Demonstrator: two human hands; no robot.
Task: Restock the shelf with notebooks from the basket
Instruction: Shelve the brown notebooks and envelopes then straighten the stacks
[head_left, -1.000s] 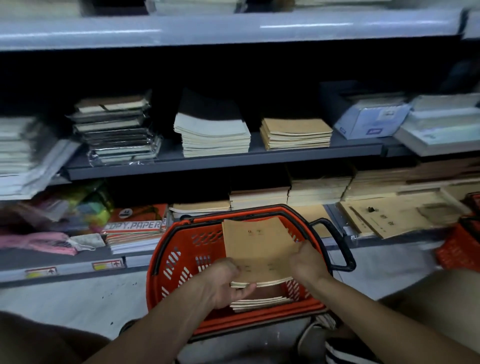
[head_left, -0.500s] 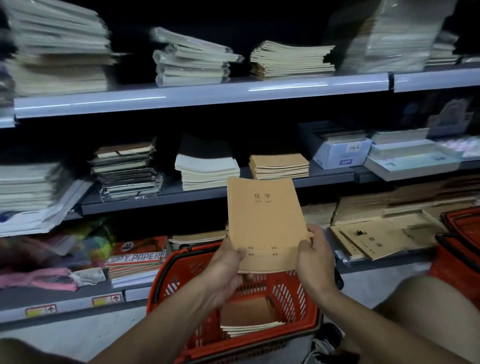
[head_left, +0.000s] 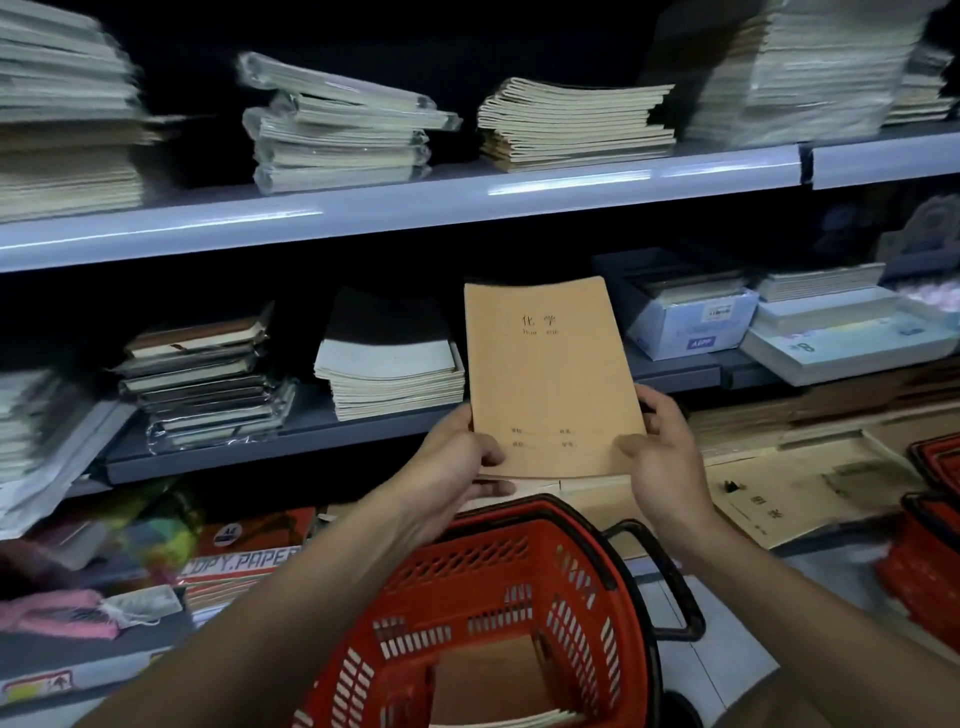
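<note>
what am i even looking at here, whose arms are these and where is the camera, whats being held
There is no machine here: the arms belong to a person, and the one picture comes from a camera worn on their head, looking forward and down, so you see what they see. They face shop shelves stacked with paper goods. Both hands hold a small stack of tan notebooks upright in front of the middle shelf, the left hand gripping its lower left edge and the right hand its lower right. Below the hands sits a red basket with more tan notebooks lying at its bottom. To the left on the lowest shelf lies a pack marked copy paper.
</note>
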